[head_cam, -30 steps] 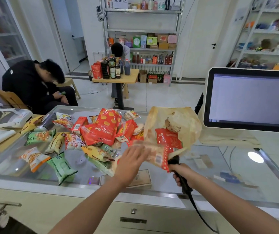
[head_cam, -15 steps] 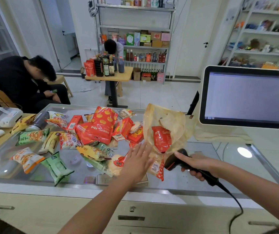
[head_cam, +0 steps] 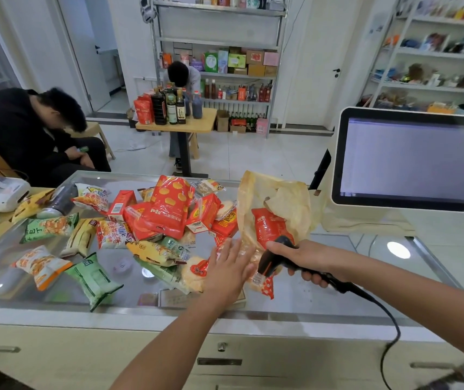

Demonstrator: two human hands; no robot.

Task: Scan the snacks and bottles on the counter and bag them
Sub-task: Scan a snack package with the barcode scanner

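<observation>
Several snack packets (head_cam: 166,212) lie heaped on the glass counter (head_cam: 323,285). A translucent yellowish bag (head_cam: 278,204) stands at the heap's right with a red packet (head_cam: 270,226) inside it. My right hand (head_cam: 306,257) grips a black corded barcode scanner (head_cam: 274,260), its head close against the bag's lower part. My left hand (head_cam: 230,268) hovers flat with straight fingers over a pale packet with a red polka-dot edge (head_cam: 261,282), just left of the scanner. Whether the hand touches the packet is unclear.
A white touchscreen monitor (head_cam: 410,159) stands at the counter's right rear. A grey can (head_cam: 59,201) and a white device (head_cam: 0,192) sit at the far left. A person sits behind the counter at left; another bends at a table of bottles (head_cam: 174,108).
My right hand with the scanner has swung from below the bag to its right side, level with it. My left hand has opened flat and shifted slightly right.
</observation>
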